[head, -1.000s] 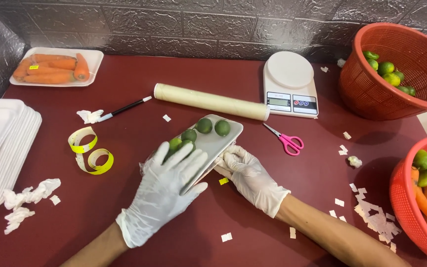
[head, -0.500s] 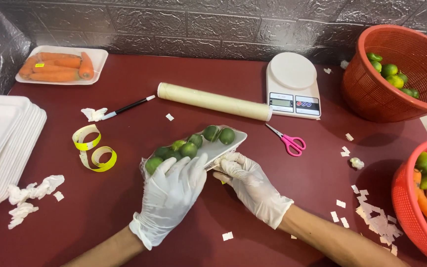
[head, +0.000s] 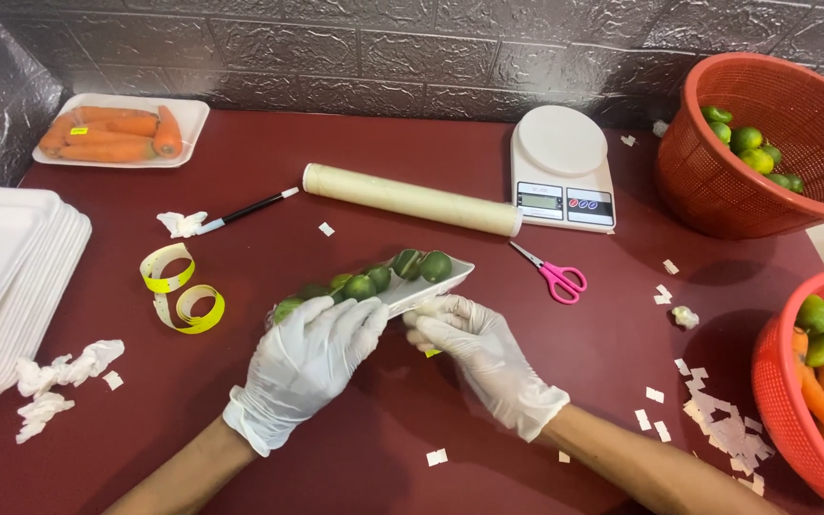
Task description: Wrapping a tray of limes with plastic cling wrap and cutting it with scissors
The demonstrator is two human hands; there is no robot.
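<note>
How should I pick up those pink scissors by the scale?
Probably by the pink handle loops, coming from the lower right. The pink scissors lie flat on the red table, closed, with the loops toward the front right and the pointed blades aimed up-left at the scale. The loops are rounded and thick; the blade end is thin and sharp.
</note>
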